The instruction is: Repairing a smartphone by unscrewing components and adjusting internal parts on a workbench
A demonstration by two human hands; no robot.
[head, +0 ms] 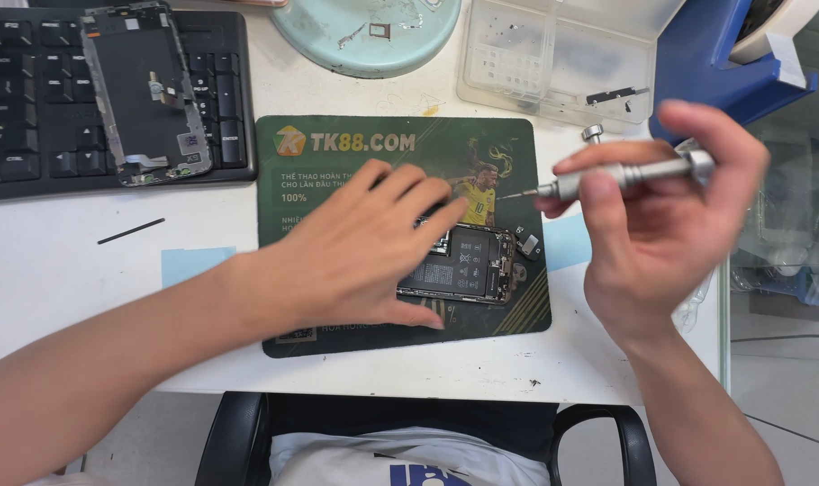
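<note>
Head view: left hand is lying flat, fingers spread, pinning the opened phone on the green mat, while right hand is pinching a silver screwdriver sideways above it.

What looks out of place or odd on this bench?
A detached phone screen frame lies askew across the black keyboard, covering its keys. The opened phone under the left hand sits on the green mat; the right hand holds a screwdriver.

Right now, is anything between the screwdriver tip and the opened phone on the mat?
Nothing visible. The right hand holds the screwdriver with its tip just off the phone's upper right corner. The left hand lies over the phone's left part, away from the tip.
</note>
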